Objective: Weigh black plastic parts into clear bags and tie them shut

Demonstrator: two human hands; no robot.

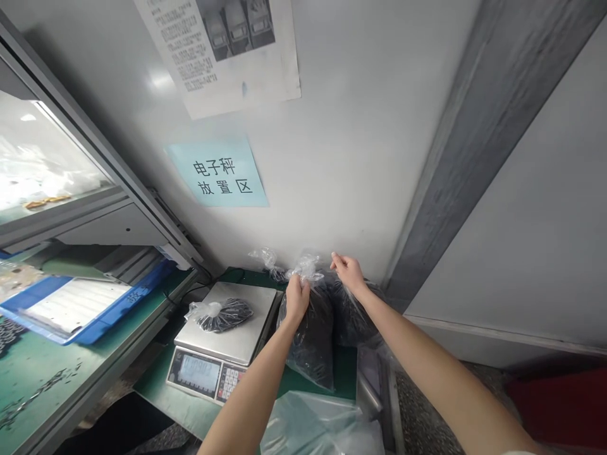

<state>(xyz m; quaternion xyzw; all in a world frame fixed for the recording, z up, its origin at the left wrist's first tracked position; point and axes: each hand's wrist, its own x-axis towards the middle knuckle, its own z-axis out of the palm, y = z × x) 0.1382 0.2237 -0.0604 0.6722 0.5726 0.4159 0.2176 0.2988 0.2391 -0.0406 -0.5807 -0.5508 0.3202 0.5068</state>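
- Landmark: the scale [260, 302], a steel-pan unit with a lit display [199, 374] on its near side; the digits are too blurred to read.
- Large bag [313, 347]: clear plastic, filled with dark material, located just right of the scale on a green surface [345, 370].
- Knot [307, 266]: gathered clear plastic at the top of the large bag, to the right of the scale's far edge.
- Left hand [297, 298]: right of the scale; thumb and fingers clamped on the gathered plastic of the large bag, just below the knot. The filled body of the bag lies beneath this hand and extends to its right and toward the person.
- Right hand [348, 272]: farther right of the scale than the left hand, and apart from it; fingers curled in together. Whether thin plastic is pinched between them cannot be told. The large bag's knot is near it, on the side toward the scale.
- Second bag [349, 319]: dark contents, right of the scale beyond the large bag, below the right hand in view; contact with the hand cannot be confirmed.
- Small bag [230, 315]: knotted, dark contents, lying on the scale's pan.
- Plastic sheeting [322, 426]: pale, translucent, to the right of the scale and nearer the person.
- Blue tray [90, 335]: left of the scale, holding white paper.
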